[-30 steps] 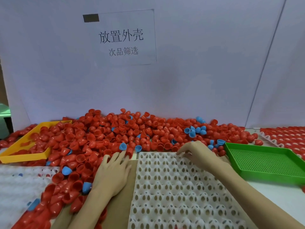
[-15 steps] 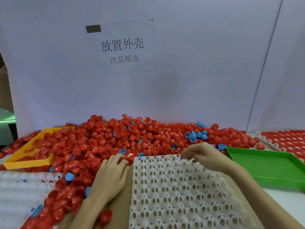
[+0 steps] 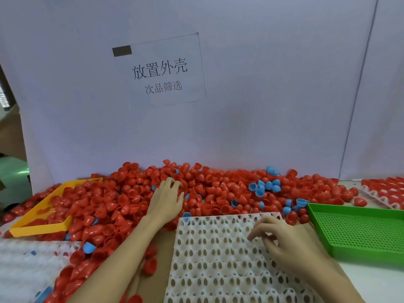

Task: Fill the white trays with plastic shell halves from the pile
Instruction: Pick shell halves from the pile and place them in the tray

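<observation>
Reaching into the glossy red pile of shell halves [image 3: 122, 202] at the back of the tabletop, the left hand [image 3: 166, 201] lies palm down, fingers curled into the shells; can't tell whether it grips one. Right hand [image 3: 286, 239] rests on the bumpy, perforated white tray [image 3: 214, 259], fingers loosely bent, holding nothing. Green mesh tray [image 3: 358, 232] sits right, yellow tray [image 3: 39, 226] left.
</observation>
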The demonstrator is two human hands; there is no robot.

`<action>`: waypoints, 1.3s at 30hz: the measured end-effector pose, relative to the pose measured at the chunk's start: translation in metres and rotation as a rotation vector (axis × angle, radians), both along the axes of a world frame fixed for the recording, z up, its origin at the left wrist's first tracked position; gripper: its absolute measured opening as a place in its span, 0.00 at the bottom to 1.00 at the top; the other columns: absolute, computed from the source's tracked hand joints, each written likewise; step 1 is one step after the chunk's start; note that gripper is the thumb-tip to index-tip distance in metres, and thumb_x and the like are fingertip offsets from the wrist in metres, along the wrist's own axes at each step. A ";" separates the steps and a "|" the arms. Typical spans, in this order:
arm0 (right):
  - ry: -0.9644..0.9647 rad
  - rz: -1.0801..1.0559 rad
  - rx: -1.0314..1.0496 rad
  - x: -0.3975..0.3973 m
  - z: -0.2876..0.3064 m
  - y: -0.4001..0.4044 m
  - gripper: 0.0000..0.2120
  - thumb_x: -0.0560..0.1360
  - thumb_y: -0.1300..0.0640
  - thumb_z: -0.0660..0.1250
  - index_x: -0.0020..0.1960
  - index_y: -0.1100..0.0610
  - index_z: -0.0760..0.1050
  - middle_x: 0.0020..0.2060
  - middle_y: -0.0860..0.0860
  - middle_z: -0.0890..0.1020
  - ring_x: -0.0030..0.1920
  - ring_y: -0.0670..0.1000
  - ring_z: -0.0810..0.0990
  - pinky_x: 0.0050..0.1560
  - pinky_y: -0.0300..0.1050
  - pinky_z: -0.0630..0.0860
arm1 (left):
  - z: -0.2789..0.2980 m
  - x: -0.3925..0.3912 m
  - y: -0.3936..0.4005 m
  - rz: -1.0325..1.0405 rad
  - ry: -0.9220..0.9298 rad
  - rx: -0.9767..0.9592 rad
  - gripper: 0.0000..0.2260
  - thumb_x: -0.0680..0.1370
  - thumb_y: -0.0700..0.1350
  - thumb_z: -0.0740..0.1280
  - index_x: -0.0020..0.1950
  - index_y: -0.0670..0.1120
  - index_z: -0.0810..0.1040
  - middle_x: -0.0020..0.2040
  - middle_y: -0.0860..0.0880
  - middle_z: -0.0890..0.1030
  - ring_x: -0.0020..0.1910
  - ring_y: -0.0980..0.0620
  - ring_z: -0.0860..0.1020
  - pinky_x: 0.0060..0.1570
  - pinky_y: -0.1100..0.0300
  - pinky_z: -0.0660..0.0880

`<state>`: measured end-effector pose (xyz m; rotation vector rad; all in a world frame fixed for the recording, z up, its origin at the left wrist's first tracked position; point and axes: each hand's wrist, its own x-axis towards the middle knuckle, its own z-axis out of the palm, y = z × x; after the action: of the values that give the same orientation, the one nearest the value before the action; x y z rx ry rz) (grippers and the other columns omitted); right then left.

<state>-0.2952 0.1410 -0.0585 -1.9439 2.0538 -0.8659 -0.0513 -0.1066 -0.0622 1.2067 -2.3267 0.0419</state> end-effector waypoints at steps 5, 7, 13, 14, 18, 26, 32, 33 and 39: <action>-0.033 -0.001 0.028 -0.001 0.002 0.000 0.19 0.82 0.67 0.63 0.49 0.46 0.86 0.55 0.41 0.80 0.50 0.28 0.74 0.49 0.27 0.71 | 0.006 -0.024 -0.027 0.037 -0.096 0.088 0.22 0.86 0.56 0.60 0.80 0.54 0.68 0.80 0.47 0.63 0.75 0.42 0.66 0.70 0.43 0.72; -0.047 -0.005 0.042 -0.002 0.001 -0.001 0.20 0.82 0.67 0.63 0.48 0.45 0.86 0.55 0.40 0.80 0.51 0.33 0.76 0.51 0.30 0.72 | -0.001 -0.030 -0.024 -0.003 -0.173 0.084 0.24 0.85 0.63 0.57 0.80 0.58 0.68 0.81 0.50 0.62 0.77 0.43 0.64 0.71 0.43 0.70; -0.073 -0.010 0.061 -0.002 -0.001 -0.001 0.19 0.81 0.67 0.63 0.49 0.47 0.86 0.54 0.41 0.79 0.54 0.38 0.77 0.54 0.30 0.72 | -0.024 -0.033 -0.019 -0.126 -0.023 0.095 0.11 0.84 0.50 0.67 0.64 0.50 0.83 0.58 0.51 0.78 0.61 0.49 0.74 0.63 0.53 0.74; -0.071 -0.010 0.060 -0.002 0.000 0.000 0.19 0.81 0.67 0.63 0.49 0.46 0.86 0.54 0.40 0.79 0.54 0.37 0.76 0.53 0.29 0.71 | -0.022 -0.030 -0.020 -0.128 -0.022 0.107 0.09 0.84 0.48 0.68 0.62 0.49 0.84 0.56 0.51 0.78 0.60 0.49 0.75 0.62 0.56 0.73; -0.054 -0.011 0.056 0.000 0.004 0.003 0.18 0.82 0.67 0.63 0.50 0.47 0.86 0.56 0.41 0.79 0.52 0.36 0.77 0.51 0.27 0.71 | -0.009 -0.014 -0.011 -0.140 0.030 0.105 0.11 0.81 0.46 0.73 0.63 0.51 0.84 0.56 0.55 0.81 0.59 0.52 0.80 0.59 0.56 0.77; -0.024 -0.010 0.045 0.001 0.012 0.007 0.17 0.84 0.64 0.63 0.55 0.45 0.85 0.56 0.38 0.81 0.51 0.31 0.77 0.50 0.25 0.72 | 0.003 0.007 0.087 -0.329 0.594 0.349 0.21 0.76 0.50 0.77 0.66 0.62 0.77 0.59 0.65 0.82 0.56 0.63 0.82 0.56 0.69 0.79; -0.314 0.153 0.000 0.000 0.010 0.013 0.27 0.79 0.56 0.74 0.74 0.38 0.72 0.61 0.36 0.82 0.62 0.35 0.80 0.62 0.38 0.80 | -0.016 0.009 0.156 -0.550 0.562 0.530 0.18 0.79 0.46 0.75 0.65 0.64 0.79 0.62 0.60 0.84 0.61 0.57 0.83 0.62 0.64 0.78; -0.377 0.218 0.037 0.005 0.011 0.015 0.30 0.78 0.54 0.75 0.75 0.37 0.70 0.63 0.35 0.81 0.63 0.37 0.80 0.61 0.38 0.80 | -0.018 0.008 0.160 -0.574 0.541 0.535 0.18 0.80 0.44 0.75 0.66 0.62 0.80 0.61 0.60 0.84 0.61 0.57 0.83 0.62 0.64 0.78; -0.374 0.228 -0.063 0.033 0.011 0.013 0.15 0.78 0.59 0.76 0.62 0.44 0.83 0.53 0.38 0.86 0.54 0.42 0.86 0.54 0.41 0.84 | -0.019 0.014 0.165 -0.619 0.522 0.538 0.17 0.81 0.48 0.73 0.68 0.62 0.79 0.63 0.58 0.82 0.62 0.53 0.83 0.61 0.60 0.79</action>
<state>-0.2626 0.1536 -0.0478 -1.8307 1.5802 -1.1477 -0.0369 0.0581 -0.0811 0.5456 -2.1690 -1.0351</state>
